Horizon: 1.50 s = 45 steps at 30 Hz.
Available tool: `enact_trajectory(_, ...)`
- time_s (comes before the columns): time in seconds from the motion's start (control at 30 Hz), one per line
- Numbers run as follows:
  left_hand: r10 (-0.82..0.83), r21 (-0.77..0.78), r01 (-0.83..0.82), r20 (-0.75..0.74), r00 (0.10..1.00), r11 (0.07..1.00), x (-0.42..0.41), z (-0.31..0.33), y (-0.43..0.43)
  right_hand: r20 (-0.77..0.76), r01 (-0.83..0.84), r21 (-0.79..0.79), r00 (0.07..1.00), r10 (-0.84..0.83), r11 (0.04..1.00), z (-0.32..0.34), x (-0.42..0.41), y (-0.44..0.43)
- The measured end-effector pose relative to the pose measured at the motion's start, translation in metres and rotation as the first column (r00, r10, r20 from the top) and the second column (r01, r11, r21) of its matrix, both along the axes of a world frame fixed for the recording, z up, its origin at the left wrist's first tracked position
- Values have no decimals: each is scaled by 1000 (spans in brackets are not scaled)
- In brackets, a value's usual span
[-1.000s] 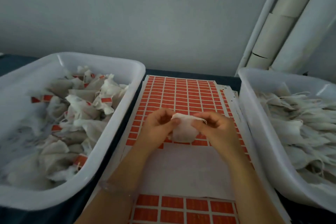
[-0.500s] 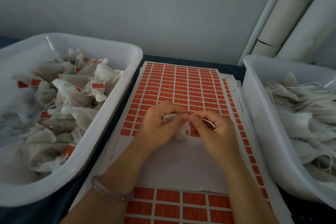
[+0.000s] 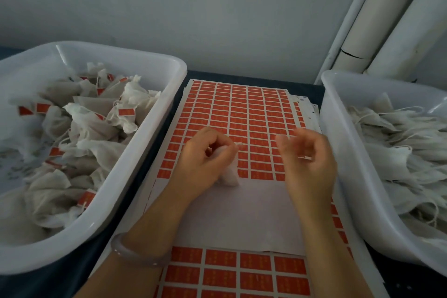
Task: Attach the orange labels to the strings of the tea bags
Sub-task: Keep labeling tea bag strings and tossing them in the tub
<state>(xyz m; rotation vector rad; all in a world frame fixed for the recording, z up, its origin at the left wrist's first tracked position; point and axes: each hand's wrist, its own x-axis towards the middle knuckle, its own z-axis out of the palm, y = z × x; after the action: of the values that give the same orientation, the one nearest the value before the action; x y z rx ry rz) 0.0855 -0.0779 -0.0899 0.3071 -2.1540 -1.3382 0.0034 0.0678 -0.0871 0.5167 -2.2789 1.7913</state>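
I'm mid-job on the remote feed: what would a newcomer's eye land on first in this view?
The sheet of orange labels in the centre, flanked by two white tubs: the left tub heaped with orange-tagged tea bags, the right tub with untagged bags and loose strings. Over the sheet, the left hand grips a tea bag while the right hand hovers beside it, blurred.

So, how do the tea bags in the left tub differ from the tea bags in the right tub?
The left bags, in the left tub, carry orange labels; the right bags, in the right tub, show bare strings, no orange. The left bags lie puffed and crumpled in a heap; the right bags lie flatter and more aligned. Both tubs are white plastic, both sets of bags white.
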Motion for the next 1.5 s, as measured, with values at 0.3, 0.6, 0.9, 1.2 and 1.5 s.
enact_trajectory(0.3,-196,-320,152,-111,974,935,-2,-3,8,527,-362,-212,740,418,908,4,24,-15)
enact_trajectory(0.6,46,-405,-101,-145,988,909,0,-4,4,446,-142,-364,841,307,920,5,18,-9)
enact_trajectory(0.9,-240,351,235,-30,970,906,2,0,-2,111,-611,18,788,606,791,3,15,-2)
enact_trajectory(1.2,-214,-48,217,66,975,975,12,2,-8,155,-599,131,799,581,790,-3,8,1)
enact_trajectory(1.5,-63,-602,28,-36,997,798,2,-4,0,6,-512,22,859,512,859,-7,10,-1)
